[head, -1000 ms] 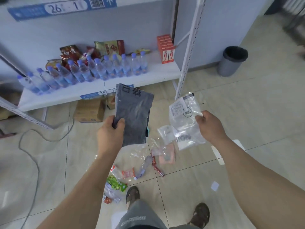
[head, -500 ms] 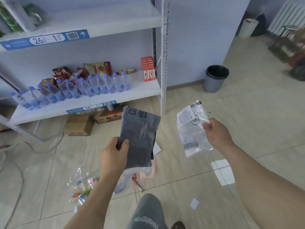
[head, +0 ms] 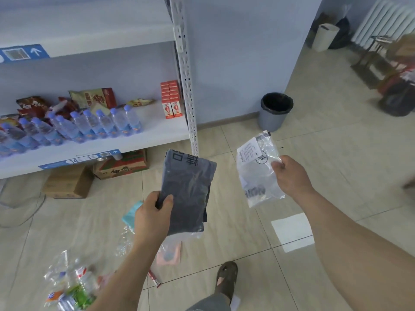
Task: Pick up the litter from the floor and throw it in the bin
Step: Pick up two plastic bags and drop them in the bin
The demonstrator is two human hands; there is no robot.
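Since a second ago the view has lifted off the floor litter and swung toward the bin, so the carry has likely begun. More litter (head: 74,286), bottles and wrappers, lies on the tiles at lower left, beside the shelf (head: 94,149). The left hand (head: 155,215) grips a dark grey plastic bag (head: 187,191) by its lower edge. The right hand (head: 289,176) pinches a clear plastic bag (head: 258,169). Beyond it the bin (head: 275,111) stands open against the wall, right of the shelf post (head: 187,86), with bare tiles between.
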